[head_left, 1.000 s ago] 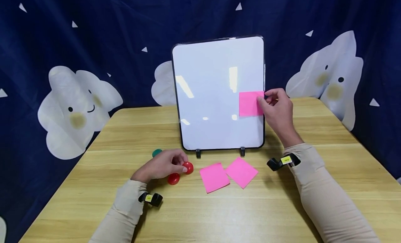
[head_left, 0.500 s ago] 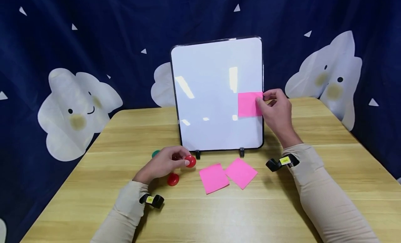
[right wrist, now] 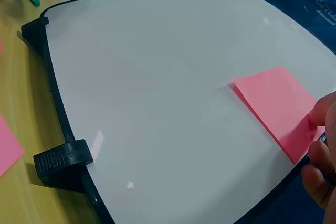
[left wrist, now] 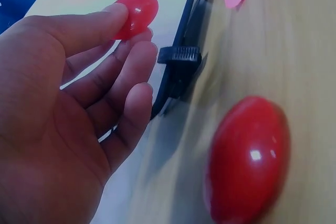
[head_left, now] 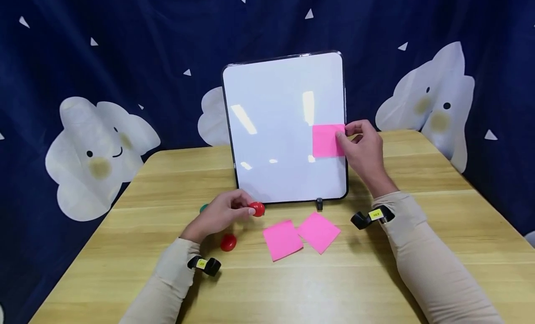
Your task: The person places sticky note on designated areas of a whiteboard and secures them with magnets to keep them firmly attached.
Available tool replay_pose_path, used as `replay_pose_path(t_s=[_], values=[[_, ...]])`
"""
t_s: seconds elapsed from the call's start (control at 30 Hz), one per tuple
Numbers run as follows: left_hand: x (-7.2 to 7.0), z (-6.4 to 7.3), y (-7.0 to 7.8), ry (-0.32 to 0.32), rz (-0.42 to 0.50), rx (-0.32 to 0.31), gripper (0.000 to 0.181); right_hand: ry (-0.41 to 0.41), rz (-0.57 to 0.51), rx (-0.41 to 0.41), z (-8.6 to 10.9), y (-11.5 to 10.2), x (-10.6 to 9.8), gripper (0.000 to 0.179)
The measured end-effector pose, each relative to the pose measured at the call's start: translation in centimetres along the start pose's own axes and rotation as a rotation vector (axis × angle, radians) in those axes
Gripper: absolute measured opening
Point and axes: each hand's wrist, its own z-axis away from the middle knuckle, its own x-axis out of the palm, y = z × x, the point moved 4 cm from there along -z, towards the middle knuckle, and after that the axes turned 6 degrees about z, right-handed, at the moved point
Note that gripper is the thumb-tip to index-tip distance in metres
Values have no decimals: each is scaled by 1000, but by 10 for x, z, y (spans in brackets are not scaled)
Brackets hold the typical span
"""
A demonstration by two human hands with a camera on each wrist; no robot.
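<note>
My left hand (head_left: 221, 212) pinches a glossy red round magnet (head_left: 258, 209) between thumb and fingertips, in front of the whiteboard's lower left corner. In the left wrist view, that magnet (left wrist: 140, 13) sits at the tip of the thumb. At the right edge of the whiteboard (head_left: 280, 106), my right hand (head_left: 365, 150) holds a pink sticky note (head_left: 325, 141) flat to the surface, thumb in front and fingers round the edge. A second red magnet (head_left: 228, 243) lies on the table below the left hand. The hand partly hides a green magnet (head_left: 203, 208).
Two more pink sticky notes, a left one (head_left: 282, 240) and a right one (head_left: 319, 232), lie side by side before the board. Black feet (right wrist: 63, 161) prop the board upright on the wooden table (head_left: 317, 287). Behind hangs a dark blue curtain (head_left: 167, 31) with clouds.
The left hand has lifted its red magnet off the table, moving up and slightly right toward the board. The right hand keeps the note in place; the head view has shifted slightly.
</note>
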Motion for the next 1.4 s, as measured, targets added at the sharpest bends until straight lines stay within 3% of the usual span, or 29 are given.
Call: replay_pose_path(t_s=[0.5, 0.9, 1.2, 1.4], values=[[23, -29, 23, -35, 103, 52, 12, 6, 11, -15, 2, 0, 2, 33], [36, -46, 39, -2, 113, 106, 11, 16, 7, -17, 3, -2, 2, 30], [44, -64, 49, -5, 203, 99, 16, 17, 13, -18, 2, -3, -1, 30], [51, -74, 56, 26, 249, 88, 16, 3, 23, -13, 2, 0, 1, 31]])
